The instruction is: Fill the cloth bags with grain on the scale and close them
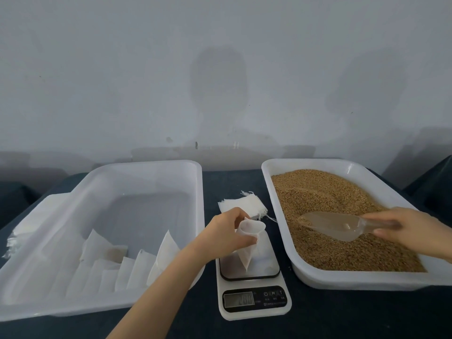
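My L hand (225, 231) pinches the cloth bag (247, 245) at its rim, mouth open over the scale (254, 311); it's thin, limp & v. light, so I'd say the rim's the only good hold, while my R hand (411, 228) grips the scoop (342, 226) in the grain (330, 199).

One wide-angle camera sits on my head, facing forward and down over the desk (342, 314). It is close in: my left grip (226, 231) shows with its forearm running up from the bottom edge, my right grip (413, 228) at the right edge. The wall (220, 69) fills the upper half.
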### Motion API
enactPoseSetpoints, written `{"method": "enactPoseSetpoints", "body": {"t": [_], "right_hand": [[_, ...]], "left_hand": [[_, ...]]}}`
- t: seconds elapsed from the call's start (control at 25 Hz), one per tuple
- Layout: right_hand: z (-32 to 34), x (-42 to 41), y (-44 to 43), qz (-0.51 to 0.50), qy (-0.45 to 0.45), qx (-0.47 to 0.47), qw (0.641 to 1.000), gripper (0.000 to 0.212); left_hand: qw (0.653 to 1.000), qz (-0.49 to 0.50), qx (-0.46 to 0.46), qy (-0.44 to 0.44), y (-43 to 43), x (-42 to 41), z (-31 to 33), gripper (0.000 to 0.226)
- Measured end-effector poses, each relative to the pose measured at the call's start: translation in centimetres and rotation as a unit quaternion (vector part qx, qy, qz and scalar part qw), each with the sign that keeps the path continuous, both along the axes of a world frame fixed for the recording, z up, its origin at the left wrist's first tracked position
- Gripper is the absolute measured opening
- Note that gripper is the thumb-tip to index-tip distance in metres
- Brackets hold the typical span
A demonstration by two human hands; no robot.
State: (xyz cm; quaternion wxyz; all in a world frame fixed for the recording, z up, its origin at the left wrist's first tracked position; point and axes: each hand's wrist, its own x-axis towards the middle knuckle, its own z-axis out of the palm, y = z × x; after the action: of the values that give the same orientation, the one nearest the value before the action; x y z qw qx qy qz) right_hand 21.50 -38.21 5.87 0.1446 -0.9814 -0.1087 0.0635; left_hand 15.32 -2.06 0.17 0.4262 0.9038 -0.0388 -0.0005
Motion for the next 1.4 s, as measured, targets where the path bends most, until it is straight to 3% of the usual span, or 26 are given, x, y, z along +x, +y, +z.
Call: {"method": "enactPoseSetpoints", "body": {"t": [0.2, 0.4, 0.6, 0.96, 1.4], "right_hand": [[1.5, 0.0, 0.3, 0.018, -0.023, 0.032, 0.999, 0.046], [4.5, -1.0, 3.6, 0.11, -0.068, 0.032, 0.991, 0.045], [7.1, -1.7, 7.8, 0.178, -0.09, -0.032, 0.979, 0.041], [7.6, -1.5, 10.7, 0.168, -0.171, -0.144, 0.96, 0.037], [8.5, -3.5, 13.0, 0.221, -0.302, -0.225, 0.9, 0.039]], "left_hand": [[1.0, -0.001, -0.003, 0.0, 0.0, 0.0, 0.0, 0.037], [1.0, -0.001, -0.005, -0.002, 0.1, -0.1, 0.0, 0.035], [1.0, -0.002, -0.013, 0.0, 0.0, 0.0, 0.1, 0.035], [0.999, -0.013, -0.034, -0.008, 0.0, -0.2, 0.2, 0.038], [0.999, -0.007, -0.036, -0.006, -0.1, -0.2, 0.3, 0.043]]}}
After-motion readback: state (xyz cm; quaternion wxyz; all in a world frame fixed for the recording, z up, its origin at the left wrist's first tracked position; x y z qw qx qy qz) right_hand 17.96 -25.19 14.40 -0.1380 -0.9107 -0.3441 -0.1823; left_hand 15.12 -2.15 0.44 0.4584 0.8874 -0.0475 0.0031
